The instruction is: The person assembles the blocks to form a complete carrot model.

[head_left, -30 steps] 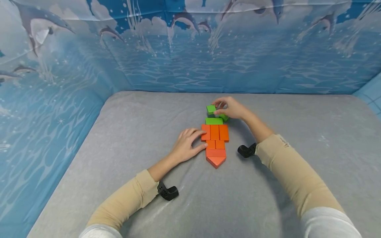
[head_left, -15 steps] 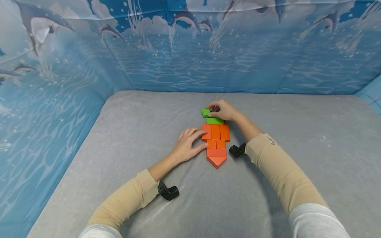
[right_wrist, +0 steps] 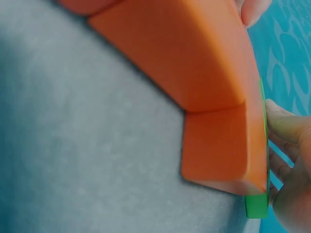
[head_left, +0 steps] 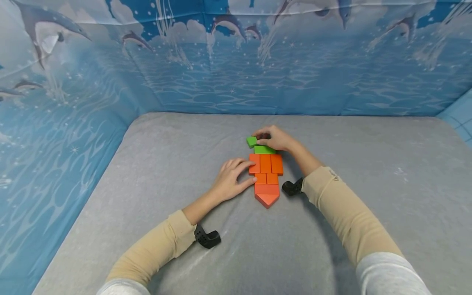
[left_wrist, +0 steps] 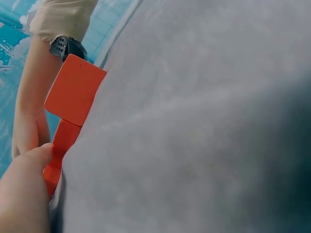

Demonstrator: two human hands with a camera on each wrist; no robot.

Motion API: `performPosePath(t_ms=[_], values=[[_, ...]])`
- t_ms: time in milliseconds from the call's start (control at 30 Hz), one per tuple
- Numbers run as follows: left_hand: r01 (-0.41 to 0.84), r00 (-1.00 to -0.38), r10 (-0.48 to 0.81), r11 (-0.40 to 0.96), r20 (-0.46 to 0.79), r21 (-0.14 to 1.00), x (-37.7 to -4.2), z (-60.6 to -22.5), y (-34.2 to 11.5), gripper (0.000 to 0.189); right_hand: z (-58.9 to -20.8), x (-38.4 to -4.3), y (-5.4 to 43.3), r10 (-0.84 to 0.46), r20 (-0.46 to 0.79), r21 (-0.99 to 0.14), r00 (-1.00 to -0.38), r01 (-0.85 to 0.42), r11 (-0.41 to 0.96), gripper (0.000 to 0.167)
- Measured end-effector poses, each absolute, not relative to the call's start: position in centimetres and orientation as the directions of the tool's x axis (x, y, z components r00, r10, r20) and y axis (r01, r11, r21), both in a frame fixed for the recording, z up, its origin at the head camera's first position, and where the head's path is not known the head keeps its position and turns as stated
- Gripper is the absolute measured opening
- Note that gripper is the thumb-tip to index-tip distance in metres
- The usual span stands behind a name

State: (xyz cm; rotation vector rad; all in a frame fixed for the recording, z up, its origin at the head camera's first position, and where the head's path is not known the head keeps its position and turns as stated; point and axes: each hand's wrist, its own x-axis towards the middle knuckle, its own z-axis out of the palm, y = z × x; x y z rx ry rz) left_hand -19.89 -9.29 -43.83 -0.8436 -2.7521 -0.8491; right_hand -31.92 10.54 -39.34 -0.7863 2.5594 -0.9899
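Orange and red-orange blocks point(head_left: 265, 164) lie flat against each other in an upright column, with a pointed block point(head_left: 267, 199) at the near end. My left hand point(head_left: 232, 180) rests along the column's left side, index finger and thumb touching it at separate spots. A long green block point(head_left: 264, 150) lies across the far end. Just beyond that, my right hand point(head_left: 275, 138) pinches a small green block point(head_left: 252, 141), which sits slightly turned at the far left. In the right wrist view the fingers of the right hand point(right_wrist: 291, 160) are partly hidden behind the orange blocks point(right_wrist: 214, 141).
A grey cloth point(head_left: 184, 151) covers the surface. Blue dolphin-print curtains point(head_left: 236, 73) stand behind and at the left. Black wrist mounts point(head_left: 207, 237) hang from both forearms, the right one point(head_left: 293, 187) close to the column's right side.
My right hand has moved left and slightly nearer, bringing the small green block down to the column's far left. Another green block seen under that hand is now hidden. My left hand stays put.
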Motion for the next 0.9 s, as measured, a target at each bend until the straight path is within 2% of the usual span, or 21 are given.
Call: performPosePath(t_ms=[733, 900], values=[[0.560, -0.828, 0.480, 0.682, 0.289, 0.471, -19.90, -43.76, -9.16, 0.045, -39.30, -31.84, 10.69, -0.613, -0.075, -0.674, -0.786, -0.413, 0.612, 0.032], [0.556, -0.831, 0.477, 0.686, 0.286, 0.470, -19.89, -43.86, -9.22, 0.046, -39.20, -31.99, 10.92, -0.625, -0.047, -0.703, -0.779, -0.418, 0.575, 0.036]])
